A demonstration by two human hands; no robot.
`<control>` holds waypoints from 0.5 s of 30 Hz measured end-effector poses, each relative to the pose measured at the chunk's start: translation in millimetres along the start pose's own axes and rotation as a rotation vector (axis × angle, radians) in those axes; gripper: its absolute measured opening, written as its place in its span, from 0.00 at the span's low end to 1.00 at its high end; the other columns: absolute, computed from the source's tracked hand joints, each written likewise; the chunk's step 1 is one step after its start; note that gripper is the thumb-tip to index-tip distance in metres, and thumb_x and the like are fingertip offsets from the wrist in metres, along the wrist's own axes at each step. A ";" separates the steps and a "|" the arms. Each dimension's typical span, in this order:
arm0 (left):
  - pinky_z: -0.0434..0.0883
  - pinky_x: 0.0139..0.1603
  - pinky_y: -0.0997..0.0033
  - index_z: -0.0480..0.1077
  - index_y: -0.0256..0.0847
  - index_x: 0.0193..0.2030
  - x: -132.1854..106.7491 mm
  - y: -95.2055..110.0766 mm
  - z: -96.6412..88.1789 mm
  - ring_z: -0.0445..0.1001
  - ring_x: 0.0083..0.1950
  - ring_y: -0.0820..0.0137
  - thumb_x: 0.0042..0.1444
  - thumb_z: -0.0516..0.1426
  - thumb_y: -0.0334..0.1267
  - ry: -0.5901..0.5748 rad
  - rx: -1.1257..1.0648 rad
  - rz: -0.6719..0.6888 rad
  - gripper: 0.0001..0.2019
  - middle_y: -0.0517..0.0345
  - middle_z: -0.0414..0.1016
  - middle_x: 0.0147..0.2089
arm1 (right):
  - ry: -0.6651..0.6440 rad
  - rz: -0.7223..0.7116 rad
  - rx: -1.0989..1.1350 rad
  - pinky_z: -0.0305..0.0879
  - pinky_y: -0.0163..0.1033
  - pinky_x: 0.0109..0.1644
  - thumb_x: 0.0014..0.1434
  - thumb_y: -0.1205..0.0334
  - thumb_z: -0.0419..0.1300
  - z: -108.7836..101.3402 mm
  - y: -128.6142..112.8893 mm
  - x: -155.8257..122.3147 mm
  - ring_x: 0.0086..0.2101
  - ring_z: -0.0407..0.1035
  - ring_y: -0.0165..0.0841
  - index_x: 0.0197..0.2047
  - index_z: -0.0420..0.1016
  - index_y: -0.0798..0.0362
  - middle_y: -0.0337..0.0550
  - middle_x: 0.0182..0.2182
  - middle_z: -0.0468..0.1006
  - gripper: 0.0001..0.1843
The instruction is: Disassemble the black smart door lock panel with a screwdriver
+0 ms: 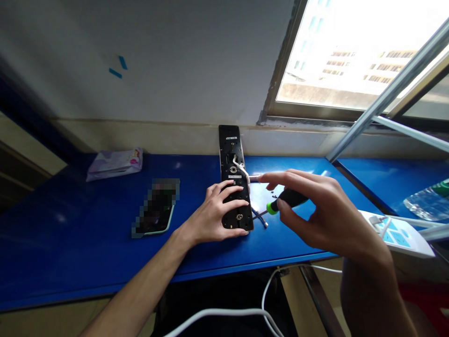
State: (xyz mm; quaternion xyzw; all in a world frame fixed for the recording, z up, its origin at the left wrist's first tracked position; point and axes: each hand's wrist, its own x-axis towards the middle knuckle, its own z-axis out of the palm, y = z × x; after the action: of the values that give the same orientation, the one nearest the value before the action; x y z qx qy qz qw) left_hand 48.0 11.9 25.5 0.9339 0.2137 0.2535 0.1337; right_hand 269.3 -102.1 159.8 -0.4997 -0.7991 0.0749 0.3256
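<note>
A long black panel (229,149) lies on the blue desk, its far end by the wall; it has holes, small labels and a white cable (242,167). My left hand (218,208) is laid across its near half, fingers spread over the surface and thumb along the near edge, gripping it. In my right hand (321,210) is a screwdriver (293,198) with a black handle and green collar. Its shaft slants down left to the panel's near right corner; whether the tip sits in a screw is too small to tell. Small dark screws (274,195) lie beyond the shaft.
A phone (159,210) with a blurred screen lies left on the blue desk (87,248), and a purple-white packet (115,163) behind it. At right are a white power strip (414,241), a plastic bottle (428,201) and metal bars (379,98). A white cable (224,312) loops below the desk edge.
</note>
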 end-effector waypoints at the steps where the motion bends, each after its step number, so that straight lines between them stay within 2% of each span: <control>1: 0.58 0.73 0.33 0.78 0.48 0.61 0.0 0.0 0.0 0.57 0.77 0.40 0.52 0.72 0.56 0.001 -0.002 0.000 0.31 0.44 0.68 0.73 | 0.009 0.010 -0.014 0.72 0.36 0.36 0.67 0.66 0.62 0.4 0.3 0.3 0.32 0.78 0.30 0.60 0.80 0.50 0.43 0.42 0.86 0.19; 4: 0.58 0.73 0.33 0.78 0.49 0.60 0.2 0.0 0.3 0.58 0.77 0.39 0.52 0.72 0.56 0.004 -0.010 -0.003 0.30 0.44 0.69 0.73 | 0.050 0.025 -0.046 0.69 0.35 0.32 0.70 0.58 0.65 1.5 2.0 1.7 0.28 0.77 0.29 0.50 0.84 0.51 0.40 0.35 0.87 0.10; 8: 0.58 0.73 0.34 0.78 0.50 0.61 -0.1 -0.7 0.5 0.58 0.77 0.40 0.52 0.72 0.56 0.004 -0.014 -0.004 0.31 0.45 0.69 0.73 | 0.056 0.010 -0.026 0.72 0.35 0.35 0.72 0.60 0.63 1.4 4.7 2.2 0.30 0.81 0.32 0.44 0.83 0.50 0.40 0.35 0.88 0.08; 11: 0.58 0.73 0.33 0.78 0.49 0.61 -0.6 -1.0 0.3 0.58 0.77 0.39 0.52 0.72 0.57 0.001 -0.008 -0.002 0.31 0.44 0.69 0.73 | 0.025 -0.010 0.003 0.75 0.36 0.39 0.72 0.61 0.62 -0.4 4.9 1.3 0.36 0.83 0.34 0.48 0.83 0.49 0.42 0.43 0.89 0.07; 15: 0.58 0.74 0.34 0.78 0.48 0.61 -0.9 -0.3 -0.2 0.57 0.78 0.40 0.52 0.72 0.57 -0.001 -0.004 -0.002 0.31 0.44 0.69 0.73 | -0.040 -0.039 -0.028 0.73 0.37 0.37 0.72 0.67 0.58 -3.6 2.7 -0.8 0.34 0.80 0.31 0.62 0.78 0.48 0.44 0.46 0.87 0.18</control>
State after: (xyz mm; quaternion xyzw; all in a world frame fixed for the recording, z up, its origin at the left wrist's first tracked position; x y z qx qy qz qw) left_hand 47.1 11.8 25.3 0.9335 0.2143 0.2534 0.1358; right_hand 273.6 -102.1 161.0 -0.4868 -0.8161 0.0676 0.3039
